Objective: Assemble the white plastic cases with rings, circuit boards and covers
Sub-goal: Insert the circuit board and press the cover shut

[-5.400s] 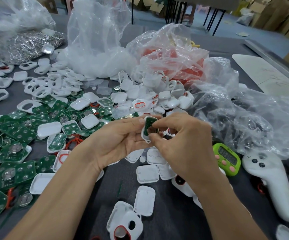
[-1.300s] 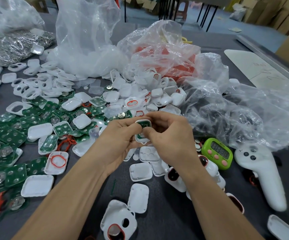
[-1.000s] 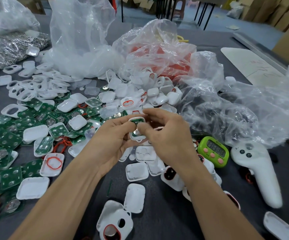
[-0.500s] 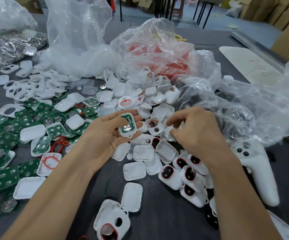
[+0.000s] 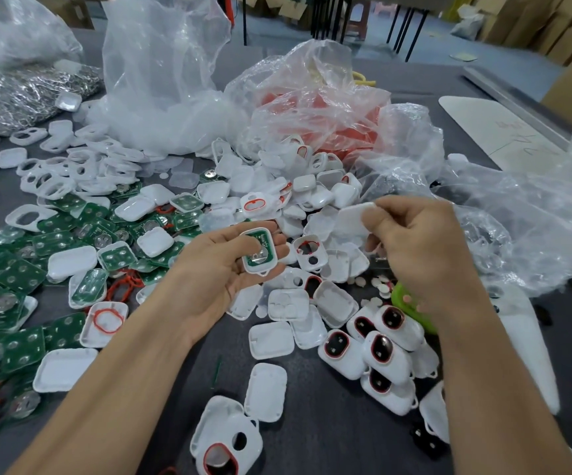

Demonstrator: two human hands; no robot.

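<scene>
As left hand (image 5: pixel 214 269) cups case (image 5: pixel 259 251), right (image 5: pixel 421 250) pinches cover (image 5: pixel 352 218).

Nearer than my left hand (image 5: pixel 216 272) and right hand (image 5: pixel 425 248), between the forearms, I see bare table (image 5: pixel 315 437). Beyond them white cases (image 5: pixel 315 197) heap against plastic bags (image 5: pixel 312 108); circuit boards (image 5: pixel 13 279) crowd the left.

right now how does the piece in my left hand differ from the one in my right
The case in the left hand shows a green circuit board inside; the cover in the right hand is plain white. The case lies on the fingers; the cover is pinched at its edge. Both are white plastic.
</scene>
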